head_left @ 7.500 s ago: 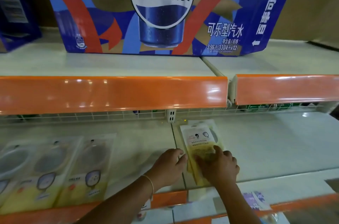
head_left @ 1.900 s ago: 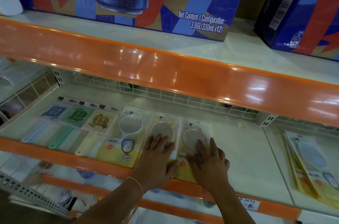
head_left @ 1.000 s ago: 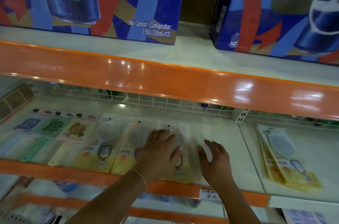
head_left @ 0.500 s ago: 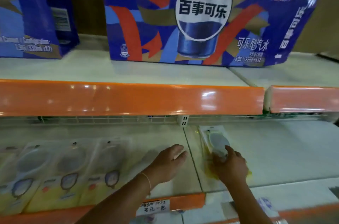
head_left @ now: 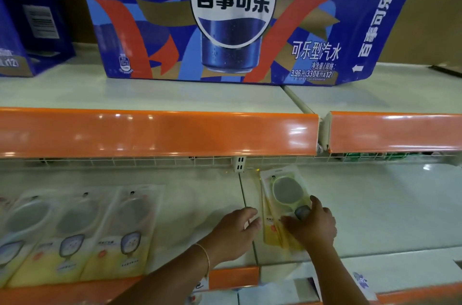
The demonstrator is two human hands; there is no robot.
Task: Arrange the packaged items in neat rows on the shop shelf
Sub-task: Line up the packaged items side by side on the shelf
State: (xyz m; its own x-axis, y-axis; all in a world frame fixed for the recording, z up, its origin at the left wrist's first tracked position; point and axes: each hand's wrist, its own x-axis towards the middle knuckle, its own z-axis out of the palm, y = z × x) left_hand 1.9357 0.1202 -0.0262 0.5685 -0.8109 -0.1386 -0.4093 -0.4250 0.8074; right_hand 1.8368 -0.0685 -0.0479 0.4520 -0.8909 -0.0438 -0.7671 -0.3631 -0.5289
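Observation:
A small stack of yellow packets [head_left: 282, 191], each showing a round strainer, lies on the white shelf [head_left: 375, 204] just right of the seam between two shelf boards. My right hand [head_left: 311, 228] lies over the stack's lower half, fingers curled on it. My left hand [head_left: 233, 232] is beside it with fingers apart, and its fingertips touch the stack's left edge. Further left, three similar packets [head_left: 125, 234] lie side by side in a row along the front edge.
Large blue cola cartons [head_left: 225, 17] stand on the upper shelf. Orange price rails [head_left: 160, 132] run along the shelf fronts. A white wire fence [head_left: 125, 161] closes the back. Below, a lower shelf holds a purple packet [head_left: 361, 282].
Both hands left the row of packets on the left and went to the stack on the right. In the last half second my left hand slid right to the stack's edge.

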